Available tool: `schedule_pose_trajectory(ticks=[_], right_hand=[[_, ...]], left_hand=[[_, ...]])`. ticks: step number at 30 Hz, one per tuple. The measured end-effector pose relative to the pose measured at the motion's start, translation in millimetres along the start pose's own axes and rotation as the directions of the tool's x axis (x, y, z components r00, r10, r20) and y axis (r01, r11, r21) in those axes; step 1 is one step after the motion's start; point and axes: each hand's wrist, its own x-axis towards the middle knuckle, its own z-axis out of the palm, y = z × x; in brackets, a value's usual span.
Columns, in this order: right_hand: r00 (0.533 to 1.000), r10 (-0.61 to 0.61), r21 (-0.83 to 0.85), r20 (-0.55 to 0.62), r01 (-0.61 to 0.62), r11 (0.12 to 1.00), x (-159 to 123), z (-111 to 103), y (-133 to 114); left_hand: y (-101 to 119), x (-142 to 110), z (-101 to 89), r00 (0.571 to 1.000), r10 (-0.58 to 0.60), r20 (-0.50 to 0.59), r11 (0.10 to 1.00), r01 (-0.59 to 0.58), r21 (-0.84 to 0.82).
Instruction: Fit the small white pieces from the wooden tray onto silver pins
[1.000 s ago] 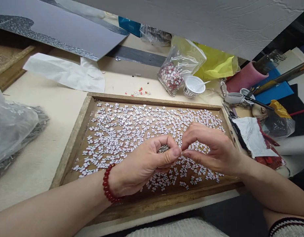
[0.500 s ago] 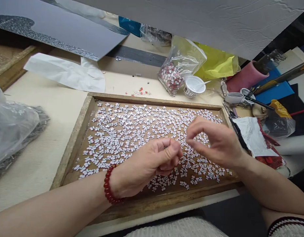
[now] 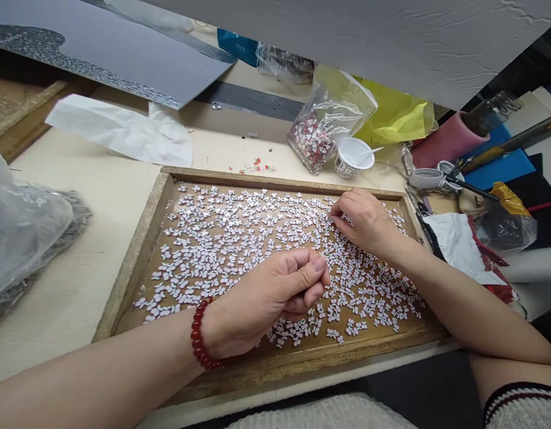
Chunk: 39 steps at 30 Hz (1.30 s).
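Observation:
A shallow wooden-framed tray (image 3: 131, 262) holds a great many small white cherry-shaped pieces (image 3: 240, 226), lying face down with hints of green and red at their edges. Above its front middle, my left hand (image 3: 284, 280) is closed, thumb pressed on curled fingers; whatever is in it is hidden. A red bead bracelet (image 3: 197, 333) circles that wrist. My right hand (image 3: 362, 220) is down among the pieces at the tray's back right. Its thumb and forefinger are bent towards each other in a pinch, and I cannot make out what is between them.
Behind the tray lie tiny red and clear bits (image 3: 257, 165), a clear bag of red-and-white pieces (image 3: 311, 138) and a white plastic cup (image 3: 353, 161). White paper (image 3: 123, 128) and a plastic bag (image 3: 25, 220) are on the left. Pens and a pink cylinder (image 3: 449, 140) crowd the right.
My right hand has moved from beside my left hand, away from me, down to the pieces at the back right. My left hand stays nearly where it was, closed.

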Motion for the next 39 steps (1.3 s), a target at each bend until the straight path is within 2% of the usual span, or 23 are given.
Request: schedule_pose_trajectory(ticks=[11,15,25,30,33,35,39], right_hand=[[1.000,-0.007,-0.035,0.018,0.008,0.999,2.1,-0.2,-1.4],[1.000,-0.006,-0.039,0.016,0.007,0.999,3.3,0.4,-1.7],[1.000,0.009,-0.058,0.028,-0.008,0.998,5.3,-0.7,-4.8],[1.000,0.004,-0.024,-0.003,-0.004,1.000,1.4,-3.8,-0.5],[0.999,-0.004,0.046,-0.054,0.007,0.999,-5.9,-14.6,-4.9],[0.996,-0.038,0.165,-0.082,0.051,0.985,-12.6,-24.9,-14.3],[0.984,-0.126,0.482,-0.127,0.172,0.859,-25.6,-40.9,-40.9]], left_hand=[[0.7,-1.6,2.1,0.999,0.032,-0.017,0.998,-0.031,0.059],[0.3,-1.2,1.0,1.000,0.007,0.002,0.996,-0.008,0.085],[0.2,-1.3,1.4,0.999,-0.022,0.042,1.000,0.022,0.014],[1.4,-2.4,1.2,1.000,-0.007,0.029,0.994,0.003,0.109],[0.7,-1.7,0.4,0.999,0.032,0.024,0.989,-0.035,0.143],[0.0,-1.1,0.2,0.999,0.046,0.028,0.989,-0.049,0.136],[-1.1,-0.6,0.8,0.998,0.053,0.020,0.993,-0.055,0.102]])
